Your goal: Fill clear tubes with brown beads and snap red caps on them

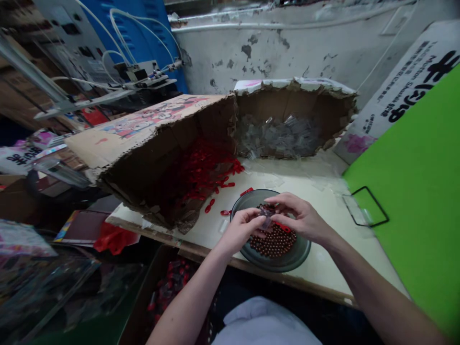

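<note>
Over a grey-green bowl [305, 254] of shiny brown beads [273, 244], both hands meet at one small clear plastic piece [266, 216]. My left hand [244, 227] is closed, pinching this piece between thumb and fingers from the left. From the other side my right hand [300, 218] is closed on it too, thumb below and fingers above. A red plastic piece [283, 227] shows just under the right thumb; whether it is held or rests on the beads I cannot tell. The fingers partly cover the clear piece and the bowl's far side.
Left of the bowl, a cut-open cardboard box [151, 129] spills red plastic pieces [201, 167] onto the white table [323, 191]. Behind stands another box with clear plastic pieces [283, 136]. A green panel [413, 191] bounds the right. Below the table edge, a box holds red-and-clear items [172, 282].
</note>
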{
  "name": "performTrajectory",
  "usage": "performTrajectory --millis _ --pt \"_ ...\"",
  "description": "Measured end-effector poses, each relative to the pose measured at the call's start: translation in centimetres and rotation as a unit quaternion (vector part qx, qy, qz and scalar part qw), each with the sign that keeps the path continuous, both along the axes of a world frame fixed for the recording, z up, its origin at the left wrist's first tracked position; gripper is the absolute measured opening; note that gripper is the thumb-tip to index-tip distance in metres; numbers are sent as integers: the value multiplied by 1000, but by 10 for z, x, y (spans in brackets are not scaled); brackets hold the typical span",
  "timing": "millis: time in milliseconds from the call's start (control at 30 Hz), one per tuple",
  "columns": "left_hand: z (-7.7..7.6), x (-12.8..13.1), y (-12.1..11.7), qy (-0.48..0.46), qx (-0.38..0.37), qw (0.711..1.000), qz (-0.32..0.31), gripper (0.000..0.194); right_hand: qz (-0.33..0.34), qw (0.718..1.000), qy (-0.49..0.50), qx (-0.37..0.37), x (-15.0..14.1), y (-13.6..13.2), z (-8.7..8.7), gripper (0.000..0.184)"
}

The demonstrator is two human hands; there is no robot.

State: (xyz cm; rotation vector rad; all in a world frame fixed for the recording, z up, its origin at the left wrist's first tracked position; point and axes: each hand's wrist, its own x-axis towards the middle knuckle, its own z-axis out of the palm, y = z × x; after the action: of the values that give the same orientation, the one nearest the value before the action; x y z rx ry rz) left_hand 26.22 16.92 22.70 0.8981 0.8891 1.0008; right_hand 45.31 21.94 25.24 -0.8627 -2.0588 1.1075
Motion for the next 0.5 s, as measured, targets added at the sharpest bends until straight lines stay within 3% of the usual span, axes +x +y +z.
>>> performTrajectory --millis 133,367,500 --pt "0 -4 -1 -21 -34 998 -46 35 45 997 -55 15 1 7 12 15" --pt "4 -4 -2 -60 -62 993 -81 38 71 988 1 -138 8 11 3 21" --pt "5 -2 -2 -83 -76 990 -81 37 54 982 20 -179 12 10 1 22"
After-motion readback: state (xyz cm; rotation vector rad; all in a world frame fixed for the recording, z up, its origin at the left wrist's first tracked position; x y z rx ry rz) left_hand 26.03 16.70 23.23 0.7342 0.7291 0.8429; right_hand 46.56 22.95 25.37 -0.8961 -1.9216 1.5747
